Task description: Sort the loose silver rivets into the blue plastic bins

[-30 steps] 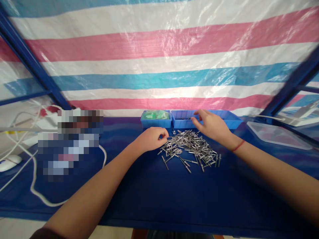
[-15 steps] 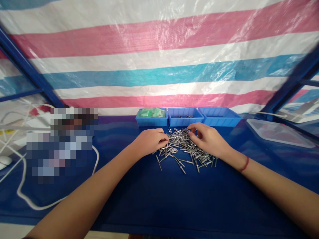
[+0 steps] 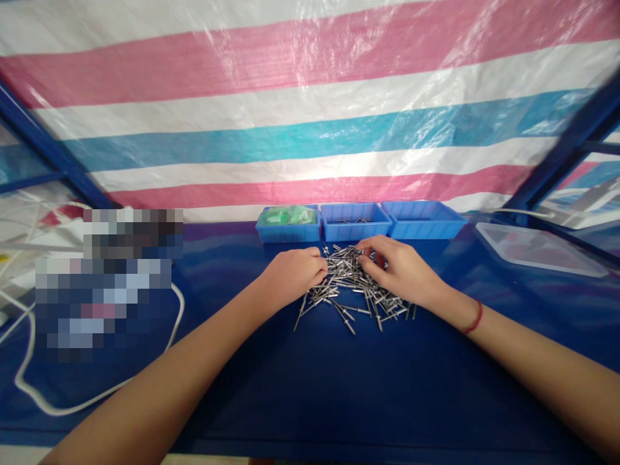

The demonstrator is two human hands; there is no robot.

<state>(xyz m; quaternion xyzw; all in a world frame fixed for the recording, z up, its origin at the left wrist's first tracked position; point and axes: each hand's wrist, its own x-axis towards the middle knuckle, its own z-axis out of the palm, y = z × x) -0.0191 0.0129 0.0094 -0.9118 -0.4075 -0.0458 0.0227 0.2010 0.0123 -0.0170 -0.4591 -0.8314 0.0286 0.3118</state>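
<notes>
A loose pile of silvery blind rivets (image 3: 345,274) lies on the blue tabletop, between my two hands. My left hand (image 3: 296,272) rests against the pile's left side, its fingers curled together. Whatever may be inside those fingers is hidden. From the right, my right hand (image 3: 400,268) reaches over the pile, with a red cord around its wrist. Its thumb and forefinger are bent at the rivets with a small gap between them, and nothing clearly held shows there. Several rivets lie scattered along the pile's front edge.
Behind the pile stand three blue bins: a left bin (image 3: 289,234) with green-and-white packets, a middle bin (image 3: 356,230) with a few rivets, and a right bin (image 3: 426,227). A translucent lid (image 3: 537,248) lies at right. A white cable (image 3: 58,410) loops at left, near a blurred area.
The view has shifted slightly. My right hand's fingertips have moved a little left over the pile. At the left, a rivet near my left hand now lies at a different slant.
</notes>
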